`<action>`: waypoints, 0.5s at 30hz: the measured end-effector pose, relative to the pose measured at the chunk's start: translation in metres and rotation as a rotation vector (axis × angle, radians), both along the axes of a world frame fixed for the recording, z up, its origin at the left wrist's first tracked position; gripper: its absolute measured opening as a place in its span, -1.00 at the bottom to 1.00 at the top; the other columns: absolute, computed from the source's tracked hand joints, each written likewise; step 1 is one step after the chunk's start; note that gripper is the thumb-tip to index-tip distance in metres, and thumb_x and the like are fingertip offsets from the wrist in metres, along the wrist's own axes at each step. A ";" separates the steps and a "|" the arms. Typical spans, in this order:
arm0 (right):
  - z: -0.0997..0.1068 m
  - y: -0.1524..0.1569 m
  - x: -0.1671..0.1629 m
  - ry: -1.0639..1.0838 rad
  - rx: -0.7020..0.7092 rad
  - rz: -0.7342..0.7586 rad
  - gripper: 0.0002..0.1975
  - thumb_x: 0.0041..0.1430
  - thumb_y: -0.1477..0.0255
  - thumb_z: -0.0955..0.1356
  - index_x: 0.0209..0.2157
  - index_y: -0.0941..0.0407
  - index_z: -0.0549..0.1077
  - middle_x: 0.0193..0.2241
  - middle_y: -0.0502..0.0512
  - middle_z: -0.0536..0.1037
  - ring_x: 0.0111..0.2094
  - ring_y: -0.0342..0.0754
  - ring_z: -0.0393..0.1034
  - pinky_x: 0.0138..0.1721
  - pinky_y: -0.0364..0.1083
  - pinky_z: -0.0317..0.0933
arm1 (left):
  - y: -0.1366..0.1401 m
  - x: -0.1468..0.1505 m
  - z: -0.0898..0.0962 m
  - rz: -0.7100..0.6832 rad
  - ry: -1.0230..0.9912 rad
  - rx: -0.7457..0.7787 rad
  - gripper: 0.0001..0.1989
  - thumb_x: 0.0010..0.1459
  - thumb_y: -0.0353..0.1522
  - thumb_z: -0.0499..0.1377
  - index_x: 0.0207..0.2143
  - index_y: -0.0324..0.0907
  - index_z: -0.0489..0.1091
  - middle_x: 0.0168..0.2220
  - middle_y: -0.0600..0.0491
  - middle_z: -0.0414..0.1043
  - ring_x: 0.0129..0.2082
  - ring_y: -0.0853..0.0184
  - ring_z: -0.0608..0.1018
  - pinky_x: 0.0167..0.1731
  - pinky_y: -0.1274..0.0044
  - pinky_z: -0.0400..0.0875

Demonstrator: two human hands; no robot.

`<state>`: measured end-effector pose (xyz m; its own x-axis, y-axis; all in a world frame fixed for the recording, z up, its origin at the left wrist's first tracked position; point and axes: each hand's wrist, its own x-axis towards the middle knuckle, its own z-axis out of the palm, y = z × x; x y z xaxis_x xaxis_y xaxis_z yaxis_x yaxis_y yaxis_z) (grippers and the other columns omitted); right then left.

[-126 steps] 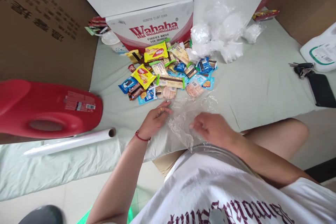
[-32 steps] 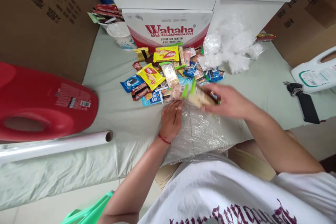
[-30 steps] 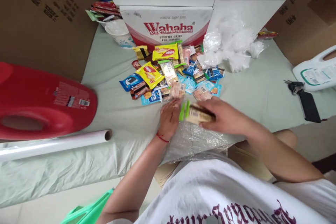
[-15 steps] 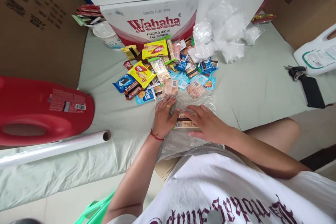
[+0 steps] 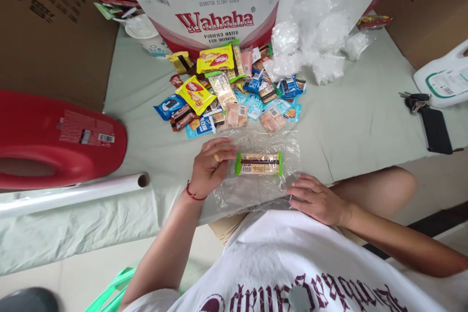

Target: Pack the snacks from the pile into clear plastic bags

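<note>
A clear sheet of plastic film (image 5: 263, 194) lies flat on the table in front of me. On its middle rests a snack bar (image 5: 259, 164) in a clear wrapper with green ends and a dark stripe. My left hand (image 5: 212, 165) is at the film's left edge, fingers stretched toward the bar but apart from it. At the film's lower right corner is my right hand (image 5: 320, 201), fingers extended and touching the film. Its thumb is hidden. Just beyond the film lies a pile of packaged snacks, among them yellow wafer packs (image 5: 196, 95) and a pinkish packet (image 5: 273, 120).
Film-wrapped bundles (image 5: 321, 34) sit at the back right, by a Wahaha carton (image 5: 215, 19). A film roll (image 5: 80, 194) and a red jug (image 5: 87, 131) are at left. Keys (image 5: 416, 101), a black case (image 5: 436, 129) and a white jug (image 5: 446, 80) lie right.
Both hands have come off the snack bar. My left hand moved left, my right hand moved right and toward me; the bar now lies uncovered on the film.
</note>
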<state>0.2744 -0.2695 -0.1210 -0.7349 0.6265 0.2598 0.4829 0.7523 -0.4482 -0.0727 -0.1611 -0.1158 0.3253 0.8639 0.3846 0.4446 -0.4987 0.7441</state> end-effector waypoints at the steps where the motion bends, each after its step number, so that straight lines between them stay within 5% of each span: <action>1: 0.002 0.004 -0.005 0.059 -0.028 -0.034 -0.75 0.32 0.51 0.40 -0.03 -0.05 0.58 0.01 0.07 0.64 0.11 0.06 0.41 0.23 0.21 0.32 | -0.002 -0.007 0.003 -0.071 0.026 -0.023 -0.74 0.32 -0.37 0.07 -0.30 -0.03 0.57 -0.19 0.03 0.66 0.07 0.18 0.59 0.15 0.18 0.44; 5: 0.024 0.030 -0.016 0.270 -0.303 -0.195 -0.91 0.34 0.39 0.39 -0.17 -0.01 0.58 -0.21 0.11 0.64 -0.08 0.04 0.45 0.00 0.09 0.41 | -0.018 -0.037 0.013 -0.292 0.151 -0.145 -0.64 0.35 -0.12 0.09 0.01 -0.03 0.55 -0.03 -0.09 0.63 0.16 0.07 0.54 0.24 0.15 0.37; 10: 0.036 0.059 -0.021 0.451 -0.680 -0.563 -0.69 0.33 0.12 0.36 -0.32 0.06 0.52 -0.43 0.02 0.49 -0.42 -0.09 0.35 -0.39 -0.10 0.26 | -0.050 -0.052 0.013 -0.356 0.341 -0.090 -0.09 0.08 0.23 0.23 0.36 -0.01 0.23 0.33 -0.22 0.31 0.42 -0.12 0.21 0.40 -0.03 -0.03; 12: 0.033 0.066 -0.023 0.476 -0.794 -0.665 -0.61 0.27 0.03 0.38 -0.35 0.08 0.50 -0.53 -0.06 0.39 -0.52 -0.14 0.21 -0.50 -0.14 0.12 | -0.061 -0.051 0.007 -0.290 0.414 -0.033 -0.17 0.07 0.15 0.30 0.30 0.03 0.30 0.36 -0.20 0.26 0.45 -0.12 0.13 0.40 -0.06 -0.08; 15: 0.026 0.072 -0.026 0.480 -0.881 -0.710 -0.59 0.21 0.00 0.40 -0.35 0.10 0.51 -0.57 -0.10 0.32 -0.57 -0.19 0.09 -0.53 -0.16 0.00 | -0.065 -0.045 -0.003 -0.124 0.420 0.000 -0.66 0.25 -0.12 0.27 0.04 0.03 0.51 0.22 -0.08 0.46 0.43 0.00 0.21 0.40 -0.02 -0.05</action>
